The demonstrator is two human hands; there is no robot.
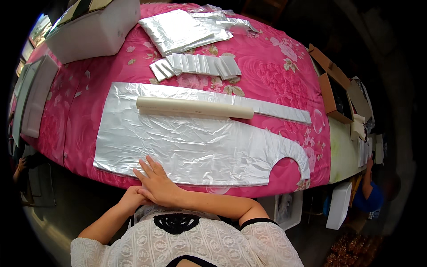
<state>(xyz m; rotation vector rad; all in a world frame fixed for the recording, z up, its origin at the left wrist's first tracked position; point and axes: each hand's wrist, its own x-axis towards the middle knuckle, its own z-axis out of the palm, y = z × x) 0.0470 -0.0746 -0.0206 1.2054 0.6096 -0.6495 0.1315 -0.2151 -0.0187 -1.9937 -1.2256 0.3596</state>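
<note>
A large silvery plastic sheet [191,142], cut with a curved notch at its right end, lies spread flat on a table with a pink flowered cloth [275,75]. A cream-coloured tube [193,107] lies across the sheet's far part. My right hand [155,181] rests flat on the sheet's near edge, fingers apart, holding nothing. My left hand [130,199] sits at the table's edge just under the right wrist. Its fingers are hidden, so I cannot tell whether it grips the sheet.
Folded silvery pieces [195,65] lie in a row beyond the sheet, with a loose pile of sheets [180,29] behind. A white foam box [95,29] stands far left, white boards [35,95] at the left, an open cardboard box [333,91] at the right. Another person [369,193] crouches lower right.
</note>
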